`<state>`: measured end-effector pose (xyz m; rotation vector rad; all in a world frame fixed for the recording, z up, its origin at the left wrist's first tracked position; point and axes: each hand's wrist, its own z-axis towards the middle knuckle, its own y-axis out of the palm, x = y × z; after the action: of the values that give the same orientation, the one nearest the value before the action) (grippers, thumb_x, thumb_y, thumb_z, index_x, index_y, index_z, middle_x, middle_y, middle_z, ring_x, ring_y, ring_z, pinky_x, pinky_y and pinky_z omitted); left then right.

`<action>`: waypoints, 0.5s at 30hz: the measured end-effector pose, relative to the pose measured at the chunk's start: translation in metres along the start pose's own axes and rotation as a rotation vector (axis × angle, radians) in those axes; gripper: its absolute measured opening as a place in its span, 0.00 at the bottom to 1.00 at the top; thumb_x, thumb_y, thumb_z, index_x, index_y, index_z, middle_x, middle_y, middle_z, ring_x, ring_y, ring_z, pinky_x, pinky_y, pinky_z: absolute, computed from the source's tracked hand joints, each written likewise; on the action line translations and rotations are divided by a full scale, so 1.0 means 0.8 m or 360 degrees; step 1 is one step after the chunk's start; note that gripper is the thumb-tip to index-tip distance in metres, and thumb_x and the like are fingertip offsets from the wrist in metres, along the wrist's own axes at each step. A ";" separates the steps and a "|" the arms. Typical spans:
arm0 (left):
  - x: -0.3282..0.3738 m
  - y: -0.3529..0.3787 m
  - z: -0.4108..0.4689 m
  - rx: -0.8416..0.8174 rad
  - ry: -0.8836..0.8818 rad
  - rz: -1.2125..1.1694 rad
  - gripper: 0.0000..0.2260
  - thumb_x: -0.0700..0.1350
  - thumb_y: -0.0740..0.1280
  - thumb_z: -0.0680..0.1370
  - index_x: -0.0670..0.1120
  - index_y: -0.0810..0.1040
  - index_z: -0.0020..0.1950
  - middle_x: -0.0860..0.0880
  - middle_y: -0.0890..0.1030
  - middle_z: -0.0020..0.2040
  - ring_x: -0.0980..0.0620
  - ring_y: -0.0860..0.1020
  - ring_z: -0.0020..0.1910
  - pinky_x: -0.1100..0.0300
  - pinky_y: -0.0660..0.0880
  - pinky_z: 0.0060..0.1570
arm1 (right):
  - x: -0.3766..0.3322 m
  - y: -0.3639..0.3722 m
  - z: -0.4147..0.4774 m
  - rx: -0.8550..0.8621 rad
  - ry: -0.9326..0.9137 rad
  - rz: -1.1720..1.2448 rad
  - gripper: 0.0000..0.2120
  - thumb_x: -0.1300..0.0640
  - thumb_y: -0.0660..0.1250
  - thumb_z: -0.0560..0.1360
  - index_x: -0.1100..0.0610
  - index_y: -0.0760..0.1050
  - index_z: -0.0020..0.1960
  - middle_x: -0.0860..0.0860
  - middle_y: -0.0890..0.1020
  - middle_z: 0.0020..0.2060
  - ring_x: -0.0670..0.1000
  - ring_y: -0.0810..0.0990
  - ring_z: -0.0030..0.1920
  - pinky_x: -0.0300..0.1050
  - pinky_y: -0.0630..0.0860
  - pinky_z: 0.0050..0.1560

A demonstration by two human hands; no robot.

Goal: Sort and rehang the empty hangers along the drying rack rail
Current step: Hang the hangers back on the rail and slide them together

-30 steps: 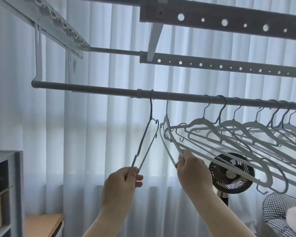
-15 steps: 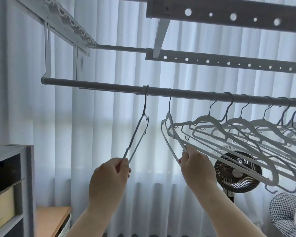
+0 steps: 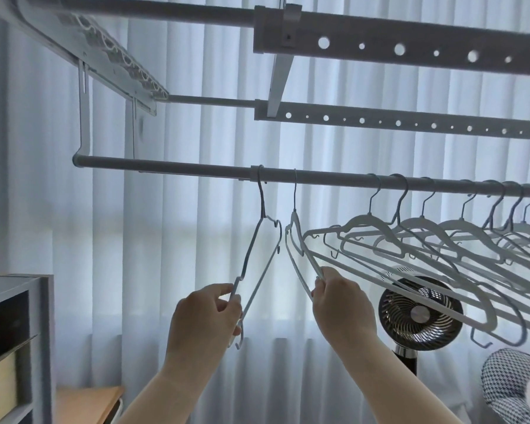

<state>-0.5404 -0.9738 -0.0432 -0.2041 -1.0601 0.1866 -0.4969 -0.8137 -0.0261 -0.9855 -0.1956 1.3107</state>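
On the lower rail (image 3: 172, 167) of the drying rack, two hangers hang side by side near its middle joint, set apart from the others. We hold one in each of our hands. The thin wire hanger (image 3: 248, 258) hooks over the rail right at the collar. Our left hand (image 3: 202, 316) pinches its lower end between thumb and curled fingers, with the forearm rising from below and the frame turned nearly edge-on to us. Just to its right, the white plastic hanger (image 3: 293, 223) hangs from its own thin hook. Our right hand (image 3: 343, 310) is raised with its back to us, fingertips pinching the hanger's low corner where its bars meet. The two hands are about level and near each other, not touching. Farther right along the rail, a row of white hangers (image 3: 441, 237) hangs crowded and slanted, overlapping one another. Above run two perforated bars (image 3: 419, 41). Behind everything falls a pale pleated curtain (image 3: 181, 270). A round fan (image 3: 419, 313) stands under the row, a shelf unit (image 3: 40, 332) is at the left edge, and a checked cushion (image 3: 514, 384) lies at the lower right.
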 end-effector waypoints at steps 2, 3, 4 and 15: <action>0.001 -0.003 0.000 0.0006 0.0025 0.0047 0.10 0.43 0.66 0.75 0.44 0.80 0.55 0.59 0.78 0.23 0.64 0.78 0.25 0.66 0.73 0.34 | -0.004 -0.001 0.001 -0.0002 0.0013 0.0005 0.12 0.60 0.49 0.80 0.59 0.70 0.55 0.56 0.81 0.49 0.55 0.68 0.41 0.42 0.62 0.41; 0.001 -0.003 0.000 -0.0009 0.0042 0.0085 0.12 0.44 0.66 0.75 0.44 0.79 0.57 0.59 0.78 0.25 0.61 0.81 0.30 0.64 0.74 0.37 | -0.006 -0.002 0.000 -0.0012 0.0010 0.0006 0.12 0.59 0.49 0.80 0.59 0.70 0.56 0.56 0.81 0.50 0.56 0.70 0.42 0.42 0.63 0.41; 0.002 -0.004 0.001 -0.0022 0.0060 0.0123 0.14 0.46 0.66 0.75 0.45 0.78 0.59 0.60 0.79 0.29 0.56 0.82 0.37 0.61 0.74 0.41 | -0.008 -0.003 -0.001 -0.0027 0.0003 0.0012 0.12 0.57 0.50 0.80 0.59 0.69 0.58 0.56 0.81 0.51 0.57 0.73 0.44 0.43 0.63 0.41; 0.028 -0.002 -0.011 0.0272 0.0615 0.0196 0.22 0.60 0.61 0.67 0.49 0.78 0.54 0.58 0.76 0.54 0.49 0.73 0.53 0.54 0.70 0.58 | 0.055 -0.060 0.006 0.0424 -0.0141 -0.0060 0.18 0.53 0.63 0.76 0.57 0.73 0.64 0.53 0.78 0.61 0.58 0.70 0.64 0.49 0.64 0.62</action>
<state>-0.5217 -0.9703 -0.0279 -0.1433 -0.6442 0.3329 -0.4524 -0.7703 -0.0070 -0.6959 -0.1030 1.3087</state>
